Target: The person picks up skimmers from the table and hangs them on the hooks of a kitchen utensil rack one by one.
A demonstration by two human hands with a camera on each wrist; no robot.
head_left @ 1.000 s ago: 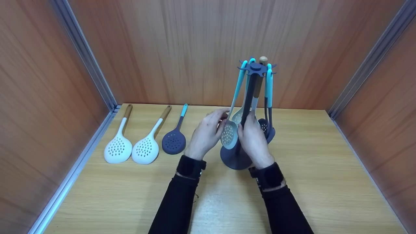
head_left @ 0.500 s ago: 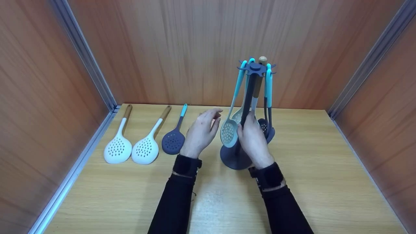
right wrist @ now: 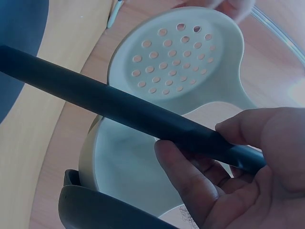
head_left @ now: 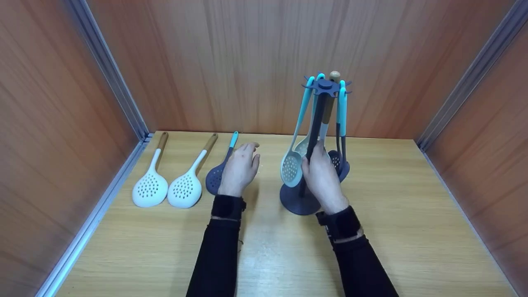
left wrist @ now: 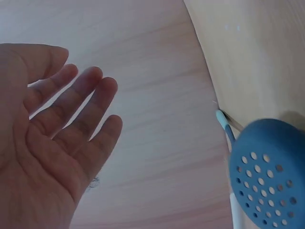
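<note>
Moving nearer the dark skimmer [head_left: 213,180], the left hand [head_left: 238,170] has relaxed fingers; the right hand [head_left: 324,176] still grips the stand [head_left: 317,121].

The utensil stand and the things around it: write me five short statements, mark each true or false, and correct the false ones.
1. The right hand grips the pole of the utensil stand. True.
2. The left hand holds a spoon. False: it holds nothing; its fingers are relaxed and the palm is bare.
3. Two white skimmers lie on the table, left of the dark skimmer. True.
4. The dark skimmer's handle ends in brown. False: it ends in turquoise.
5. A pale perforated spoon with a turquoise grip hangs from the stand. True.
</note>
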